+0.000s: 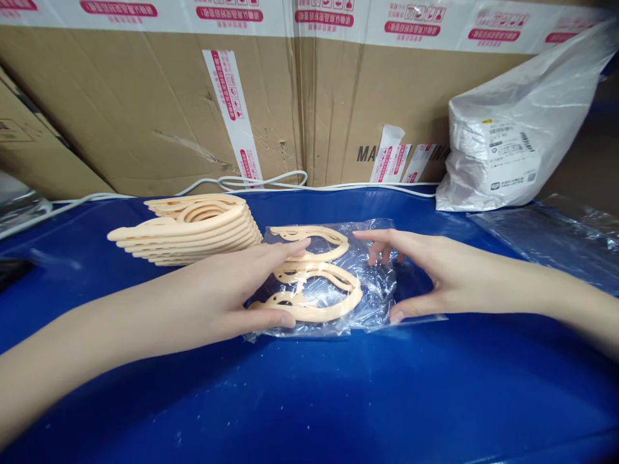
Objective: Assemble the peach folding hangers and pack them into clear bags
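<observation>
Beige plastic pieces [333, 312], curved and shaped like folded clothes hangers, lie inside a clear plastic bag [380, 283] on the blue table. My left hand [227, 283] rests over the bag's left side, thumb and fingers apart, touching the bag or the pieces in it. At the bag's right edge, my right hand [435, 270] has its thumb and fingers spread, the thumb tip against the film. Behind my left hand stands a neat stack of the same beige pieces [193, 232], outside any bag; its lower front is partly hidden by that hand.
Large cardboard boxes [159, 103] form a wall along the back. A white cable [271, 182] runs at their foot. A white plastic package [507, 142] with a label stands at the back right, beside flat clear film [546, 238]. A dark object [12, 272] sits far left.
</observation>
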`<state>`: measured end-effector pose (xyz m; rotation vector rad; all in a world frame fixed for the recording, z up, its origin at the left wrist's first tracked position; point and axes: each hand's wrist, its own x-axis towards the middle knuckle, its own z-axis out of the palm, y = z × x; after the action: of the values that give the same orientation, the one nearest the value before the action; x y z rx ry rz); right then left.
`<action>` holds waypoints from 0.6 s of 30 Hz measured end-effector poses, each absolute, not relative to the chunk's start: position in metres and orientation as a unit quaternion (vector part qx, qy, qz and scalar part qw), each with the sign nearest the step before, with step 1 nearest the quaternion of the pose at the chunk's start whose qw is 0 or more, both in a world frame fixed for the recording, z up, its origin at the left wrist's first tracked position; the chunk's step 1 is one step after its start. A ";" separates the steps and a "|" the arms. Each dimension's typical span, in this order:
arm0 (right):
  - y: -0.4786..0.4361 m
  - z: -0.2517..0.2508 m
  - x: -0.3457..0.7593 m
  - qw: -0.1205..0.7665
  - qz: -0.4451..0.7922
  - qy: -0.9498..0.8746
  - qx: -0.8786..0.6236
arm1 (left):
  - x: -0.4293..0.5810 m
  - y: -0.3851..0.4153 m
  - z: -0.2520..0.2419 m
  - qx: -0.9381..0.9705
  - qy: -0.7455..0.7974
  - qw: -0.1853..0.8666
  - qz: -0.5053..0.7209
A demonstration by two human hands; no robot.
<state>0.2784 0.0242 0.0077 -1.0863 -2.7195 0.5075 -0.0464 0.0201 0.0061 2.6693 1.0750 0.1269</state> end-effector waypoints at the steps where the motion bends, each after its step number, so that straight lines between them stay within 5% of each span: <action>1: 0.024 0.010 0.282 0.068 0.169 -0.915 -0.361 | -0.045 0.020 0.005 0.922 0.363 0.126 0.046; 11: 0.025 0.019 0.298 0.023 0.226 -0.900 -0.371 | -0.063 0.025 0.043 0.927 0.331 0.023 0.176; 18: 0.027 0.023 0.305 0.014 0.264 -0.888 -0.376 | -0.142 0.073 0.061 0.880 0.461 -0.045 0.105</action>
<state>0.3049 0.0265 0.0226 -1.1701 -2.7659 0.8213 -0.1422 0.0730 0.0611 2.8469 1.4929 0.3387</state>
